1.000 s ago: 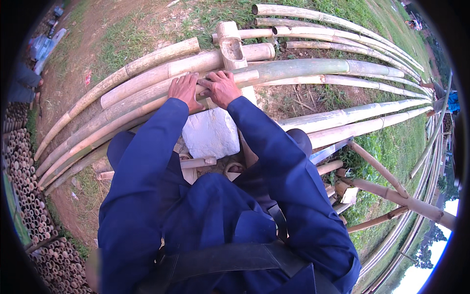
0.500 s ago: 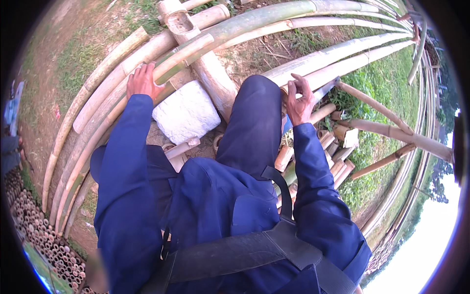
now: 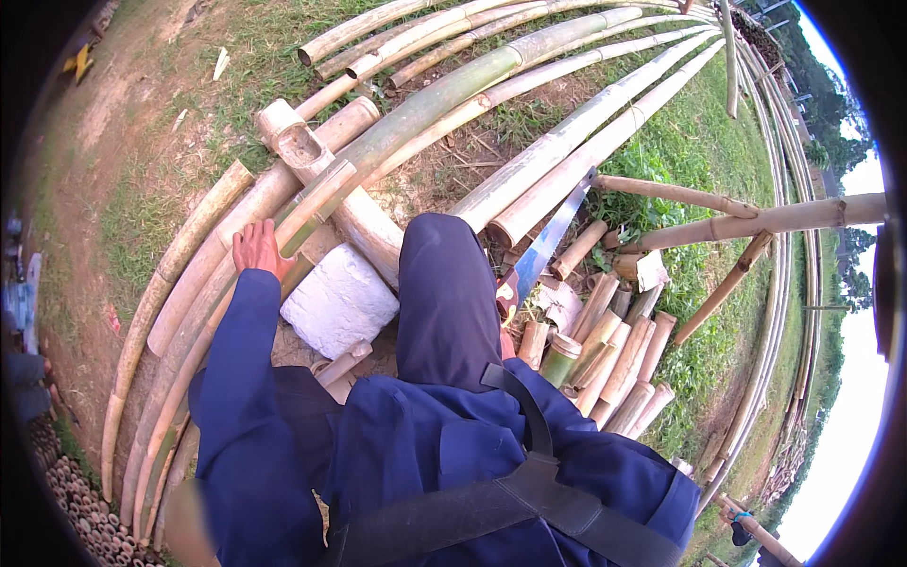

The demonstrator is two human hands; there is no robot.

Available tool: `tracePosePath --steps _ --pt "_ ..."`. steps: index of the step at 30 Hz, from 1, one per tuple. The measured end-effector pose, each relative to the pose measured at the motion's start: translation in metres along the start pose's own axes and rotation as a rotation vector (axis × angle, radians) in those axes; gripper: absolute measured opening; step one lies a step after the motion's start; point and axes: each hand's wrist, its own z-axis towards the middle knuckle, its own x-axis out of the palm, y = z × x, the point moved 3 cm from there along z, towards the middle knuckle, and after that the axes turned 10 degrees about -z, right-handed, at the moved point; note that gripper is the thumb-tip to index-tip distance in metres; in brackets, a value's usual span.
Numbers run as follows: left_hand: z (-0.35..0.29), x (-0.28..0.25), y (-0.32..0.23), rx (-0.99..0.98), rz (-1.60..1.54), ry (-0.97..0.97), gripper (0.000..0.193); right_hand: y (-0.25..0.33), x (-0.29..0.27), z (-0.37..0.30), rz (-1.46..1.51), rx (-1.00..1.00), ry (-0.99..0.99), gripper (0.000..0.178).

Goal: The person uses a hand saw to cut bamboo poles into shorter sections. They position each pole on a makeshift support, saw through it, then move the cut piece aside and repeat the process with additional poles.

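Note:
My left hand (image 3: 257, 248) is closed over a long bamboo pole (image 3: 210, 326), fingers across its top and thumb on the near side. That pole lies among others over a thick bamboo crosspiece (image 3: 364, 227) with a notch cut near its far end. A white block (image 3: 340, 298) sits just right of the hand. Beyond my raised knee, a handsaw (image 3: 543, 248) with a brown handle leans with its blade pointing away. My right hand (image 3: 507, 342) shows only as a sliver of skin below the handle; my knee and sleeve hide its fingers, so its grip is unclear.
Short cut bamboo pieces (image 3: 614, 364) are piled to the right of my knee. A bamboo post frame (image 3: 746, 227) stands at the right. Long poles (image 3: 605, 123) stretch away to the far right. Many stacked bamboo ends (image 3: 90, 510) show at the lower left.
My right hand has dropped from above the saw to beside its handle, mostly behind my knee. More of the saw shows. The view has shifted; my left hand stays on the pole.

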Motion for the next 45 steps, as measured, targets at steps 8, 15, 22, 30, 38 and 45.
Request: tracePosePath --steps 8,15,22,30,38,45 --pt "-0.002 -0.013 -0.001 -0.023 -0.123 -0.009 0.088 0.036 -0.016 0.032 -0.409 0.089 -0.008 0.030" --pt "0.002 -0.005 0.003 -0.023 -0.139 -0.011 0.079 0.040 -0.025 0.073 -0.359 0.215 0.401 0.047" --pt "0.001 -0.009 0.012 -0.070 -0.171 0.071 0.083 0.103 -0.074 0.047 -0.333 0.218 0.234 0.051" --pt "-0.007 -0.010 0.015 0.000 -0.195 0.014 0.086 0.218 -0.198 -0.025 0.326 0.353 -0.552 0.022" --pt "-0.007 -0.022 0.006 -0.055 -0.145 0.063 0.080 0.342 -0.236 0.044 0.213 -0.142 -0.250 0.028" --pt "-0.015 -0.003 0.017 -0.041 -0.193 -0.023 0.080 0.402 -0.110 0.147 0.302 -0.375 -0.025 0.018"
